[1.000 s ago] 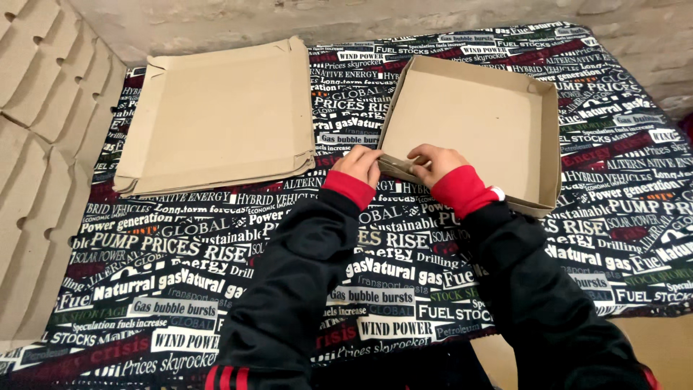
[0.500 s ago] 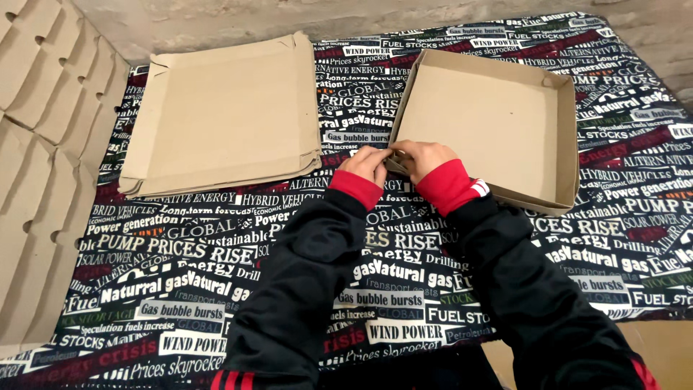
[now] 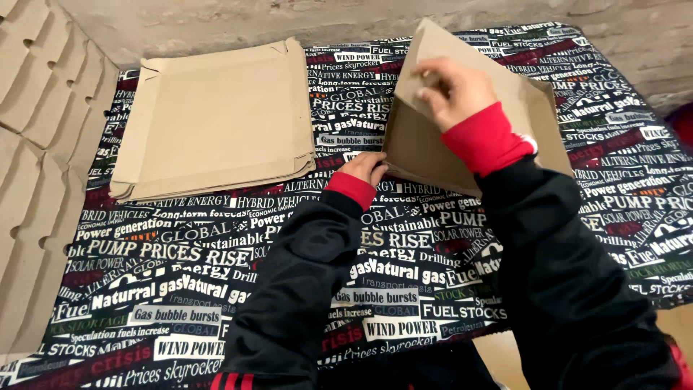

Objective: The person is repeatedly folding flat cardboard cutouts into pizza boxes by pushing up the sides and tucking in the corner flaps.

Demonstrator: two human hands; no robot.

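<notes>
A folded brown cardboard box tray [image 3: 530, 112] stands tilted up on its near edge at the right of the table, its underside facing me. My right hand [image 3: 451, 90] grips its raised left wall near the top. My left hand [image 3: 366, 167] pinches the tray's lower left corner where it rests on the cloth. Both arms wear black sleeves with red cuffs.
A stack of flat unfolded cardboard blanks [image 3: 216, 119] lies on the left of the table. The table wears a black cloth printed with words [image 3: 216, 274]. More cardboard pieces [image 3: 36, 144] lean along the left edge. A rough wall [image 3: 289, 18] runs behind.
The tray lay flat with both hands at its near wall. It has since been tipped up onto its near edge, my right hand rising with its left wall.
</notes>
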